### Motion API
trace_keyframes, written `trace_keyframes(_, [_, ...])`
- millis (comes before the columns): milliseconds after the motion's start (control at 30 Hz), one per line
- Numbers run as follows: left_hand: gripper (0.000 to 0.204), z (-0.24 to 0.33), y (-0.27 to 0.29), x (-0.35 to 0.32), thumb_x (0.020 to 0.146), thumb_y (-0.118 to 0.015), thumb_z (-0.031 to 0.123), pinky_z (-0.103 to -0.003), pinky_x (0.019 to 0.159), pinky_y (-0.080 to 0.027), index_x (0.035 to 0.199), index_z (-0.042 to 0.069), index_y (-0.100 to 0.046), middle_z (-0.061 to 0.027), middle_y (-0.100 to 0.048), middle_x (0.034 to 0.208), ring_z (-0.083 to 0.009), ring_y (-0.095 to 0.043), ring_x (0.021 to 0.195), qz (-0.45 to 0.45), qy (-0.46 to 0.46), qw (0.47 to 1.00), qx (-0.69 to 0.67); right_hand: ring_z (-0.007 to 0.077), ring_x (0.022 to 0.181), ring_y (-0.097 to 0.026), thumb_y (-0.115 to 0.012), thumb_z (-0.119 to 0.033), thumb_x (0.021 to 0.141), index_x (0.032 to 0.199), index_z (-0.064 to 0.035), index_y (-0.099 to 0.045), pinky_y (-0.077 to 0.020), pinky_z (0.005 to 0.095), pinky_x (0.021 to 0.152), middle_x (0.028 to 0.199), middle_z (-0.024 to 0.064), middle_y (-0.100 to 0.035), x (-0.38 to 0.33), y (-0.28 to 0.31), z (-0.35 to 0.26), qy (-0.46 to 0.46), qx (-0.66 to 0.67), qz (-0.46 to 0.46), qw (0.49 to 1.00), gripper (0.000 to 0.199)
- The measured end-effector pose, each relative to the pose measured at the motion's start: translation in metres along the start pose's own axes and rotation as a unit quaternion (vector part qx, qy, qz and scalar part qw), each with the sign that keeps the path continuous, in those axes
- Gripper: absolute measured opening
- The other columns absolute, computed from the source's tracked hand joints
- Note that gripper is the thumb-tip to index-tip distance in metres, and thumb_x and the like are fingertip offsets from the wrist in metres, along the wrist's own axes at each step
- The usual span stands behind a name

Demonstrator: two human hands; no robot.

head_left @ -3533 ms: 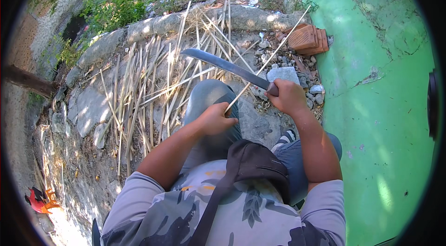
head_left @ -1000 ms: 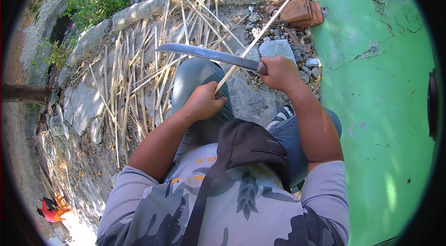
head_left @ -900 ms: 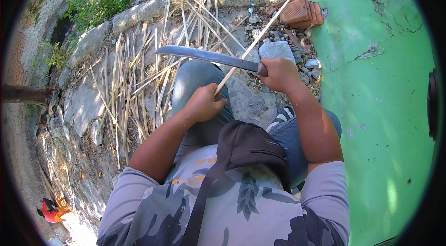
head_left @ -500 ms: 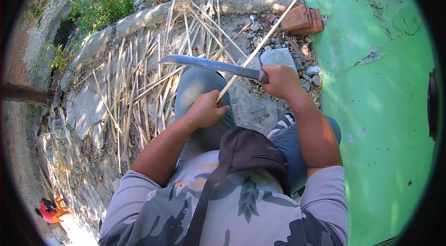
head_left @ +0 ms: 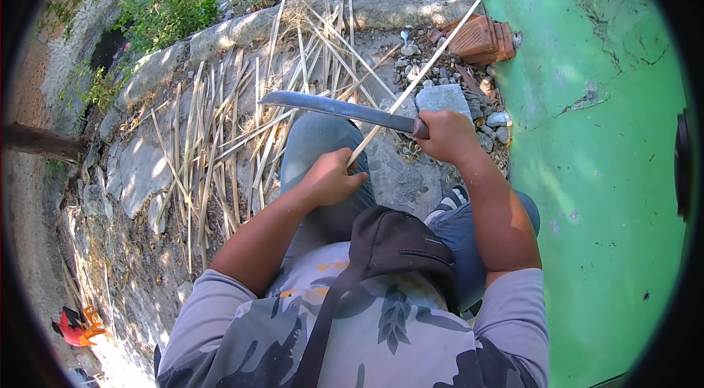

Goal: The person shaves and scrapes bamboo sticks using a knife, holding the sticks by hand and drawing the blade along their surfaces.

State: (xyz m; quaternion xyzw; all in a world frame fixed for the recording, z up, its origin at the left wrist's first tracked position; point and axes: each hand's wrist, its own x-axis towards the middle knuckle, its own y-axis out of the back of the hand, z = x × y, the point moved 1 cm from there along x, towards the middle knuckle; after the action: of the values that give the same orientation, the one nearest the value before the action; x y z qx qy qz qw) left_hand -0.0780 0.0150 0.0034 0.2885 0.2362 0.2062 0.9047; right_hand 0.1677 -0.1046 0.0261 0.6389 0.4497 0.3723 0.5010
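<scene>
Outdoors, pale strips lie strewn over rough grey ground edged by a stone kerb; a cracked green expanse fills the right side, orange blocks beside it. By the bent knee, the left hand grips one slender rod near its lower end, the right hand clenches a machete by its handle, and the blade crosses the rod

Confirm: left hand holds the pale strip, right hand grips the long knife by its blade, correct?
Not quite. The head view shows the right hand gripping the long knife by its handle, not by its blade. The left hand does hold the pale strip.
</scene>
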Motion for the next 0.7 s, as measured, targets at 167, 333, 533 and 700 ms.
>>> trace_keyframes(167, [0.036,0.004,0.002,-0.0011,0.083,-0.078,0.03,-0.04,0.068,-0.048,0.086,0.002,-0.056,-0.0154,-0.061,0.077,-0.0258,-0.059,0.072,-0.001,0.003,1.0,0.009,0.0358,0.08,-0.07,-0.069,-0.028,0.078,0.087,-0.0125,-0.066,-0.0548,0.0489,0.072,0.08,0.0144,-0.07,-0.0003,0.0029,-0.0014,-0.005,0.002,-0.009,1.0,0.018])
trace_keyframes(333, [0.036,0.0058,0.0017,-0.0009,0.083,-0.079,0.03,-0.04,0.066,-0.047,0.086,0.002,-0.056,-0.0152,-0.061,0.076,-0.025,-0.058,0.071,-0.002,0.013,1.0,0.01,0.0358,0.08,-0.07,-0.069,-0.027,0.077,0.088,-0.013,-0.067,-0.0551,0.0481,0.073,0.081,0.0141,-0.07,-0.0013,0.0058,-0.0022,-0.005,0.001,-0.019,1.0,0.018])
trace_keyframes(533, [0.037,0.0033,0.0005,-0.0005,0.083,-0.079,0.03,-0.039,0.066,-0.047,0.086,0.002,-0.056,-0.0139,-0.061,0.076,-0.0236,-0.058,0.07,-0.003,0.008,1.0,0.001,0.0363,0.079,-0.07,-0.07,-0.026,0.077,0.089,-0.0122,-0.066,-0.0548,0.0483,0.071,0.08,0.0143,-0.07,-0.0026,0.0056,0.0008,0.02,0.005,-0.004,1.0,0.019])
trace_keyframes(700, [0.036,0.0037,0.0013,-0.0005,0.083,-0.079,0.029,-0.038,0.065,-0.046,0.086,0.002,-0.056,-0.013,-0.06,0.075,-0.0223,-0.056,0.069,-0.002,0.007,1.0,-0.001,0.0371,0.079,-0.07,-0.07,-0.026,0.076,0.09,-0.0117,-0.065,-0.0545,0.0489,0.071,0.08,0.015,-0.07,-0.0035,0.0053,0.0005,0.018,0.011,0.001,1.0,0.02])
